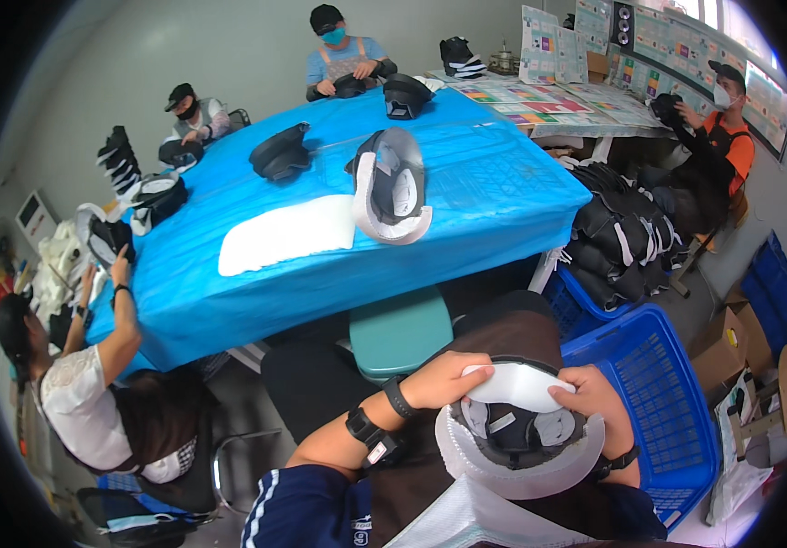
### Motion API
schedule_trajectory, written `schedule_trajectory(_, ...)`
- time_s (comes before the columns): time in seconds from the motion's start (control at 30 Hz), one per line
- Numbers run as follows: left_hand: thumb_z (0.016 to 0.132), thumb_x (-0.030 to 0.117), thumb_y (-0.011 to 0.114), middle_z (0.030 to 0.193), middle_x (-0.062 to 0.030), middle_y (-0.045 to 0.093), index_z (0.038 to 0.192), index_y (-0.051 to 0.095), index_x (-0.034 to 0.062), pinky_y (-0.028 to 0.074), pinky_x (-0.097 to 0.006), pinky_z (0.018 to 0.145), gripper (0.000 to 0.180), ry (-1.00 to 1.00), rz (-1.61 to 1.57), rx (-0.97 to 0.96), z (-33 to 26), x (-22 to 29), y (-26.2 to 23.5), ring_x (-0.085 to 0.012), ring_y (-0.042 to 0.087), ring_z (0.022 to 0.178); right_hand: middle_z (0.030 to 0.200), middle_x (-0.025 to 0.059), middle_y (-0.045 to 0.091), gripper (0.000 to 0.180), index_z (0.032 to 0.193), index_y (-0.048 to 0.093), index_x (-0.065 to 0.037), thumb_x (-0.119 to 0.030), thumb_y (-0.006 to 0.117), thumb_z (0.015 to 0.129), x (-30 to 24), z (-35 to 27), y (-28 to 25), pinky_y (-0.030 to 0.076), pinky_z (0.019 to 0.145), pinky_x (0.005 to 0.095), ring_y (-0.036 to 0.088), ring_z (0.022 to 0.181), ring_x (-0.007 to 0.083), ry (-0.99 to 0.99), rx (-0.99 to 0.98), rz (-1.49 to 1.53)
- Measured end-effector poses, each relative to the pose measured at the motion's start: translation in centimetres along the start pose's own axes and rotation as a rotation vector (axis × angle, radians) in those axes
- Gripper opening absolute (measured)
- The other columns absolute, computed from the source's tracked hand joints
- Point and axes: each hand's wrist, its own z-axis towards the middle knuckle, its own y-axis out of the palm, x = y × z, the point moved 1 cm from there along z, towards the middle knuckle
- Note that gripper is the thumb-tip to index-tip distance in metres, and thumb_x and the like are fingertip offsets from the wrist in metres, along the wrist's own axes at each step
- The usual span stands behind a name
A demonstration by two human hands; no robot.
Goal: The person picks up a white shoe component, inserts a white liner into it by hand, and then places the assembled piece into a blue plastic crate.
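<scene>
A table (503, 173) under a blue cover (256, 315) is carrying a flat white pad (284, 239), and a black piece with a pale curved rim (402, 228) is lying just beside it. Two rounded black pieces (281, 155) are resting farther back, and a black-and-white piece (160, 196) is sitting near the left edge. Behind, a paper-covered bench (549, 106) is holding a black-and-white stack (457, 55).

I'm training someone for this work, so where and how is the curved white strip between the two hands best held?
Probably by its two ends, one hand coming from each side: the white strip is wide and shallow, and the left hand has its left end, the right hand its right. This leaves its middle uncovered.
</scene>
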Motion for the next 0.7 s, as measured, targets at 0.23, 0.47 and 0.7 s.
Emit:
schedule_trajectory(0.23, 0.091, 0.028, 0.041, 0.066, -0.0017, 0.05, 0.083, 0.052, 0.0027, 0.041, -0.022, 0.05, 0.029, -0.026, 0.008, 0.02, 0.3, 0.5, 0.0, -0.0068, 0.051, 0.053, 0.056, 0.0101, 0.052, 0.017, 0.065, 0.054, 0.0, -0.014, 0.062, 0.074, -0.2, -0.2, 0.6, 0.038, 0.047, 0.0278, 0.049, 0.05, 0.0139, -0.11, 0.316, -0.134)
schedule_trajectory(0.47, 0.089, 0.02, 0.042, 0.061, -0.0073, 0.053, 0.069, 0.049, 0.0021, 0.042, -0.03, 0.056, 0.028, 0.057, 0.312, 0.164, -0.1, 1.7, -1.0, -0.0198, 0.053, 0.055, 0.062, 0.0148, 0.047, 0.015, 0.072, 0.051, -0.002, -0.013, 0.054, 0.082, -2.2, 0.2, 0.8, 0.039, 0.052, 0.036, 0.048, 0.058, 0.0318, -0.24, 0.396, -0.365)
schedule_trajectory(0.7, 0.083, 0.015, 0.046, 0.067, -0.0151, 0.053, 0.069, 0.05, 0.0009, 0.044, -0.04, 0.058, 0.021, 0.144, 0.719, -0.089, 0.7, 1.8, -0.7, -0.034, 0.054, 0.065, 0.061, 0.0127, 0.05, 0.021, 0.071, 0.055, -0.001, -0.018, 0.052, 0.083, -1.7, -0.3, 0.5, 0.039, 0.054, 0.0348, 0.051, 0.055, 0.027, -0.224, 0.246, -0.491)
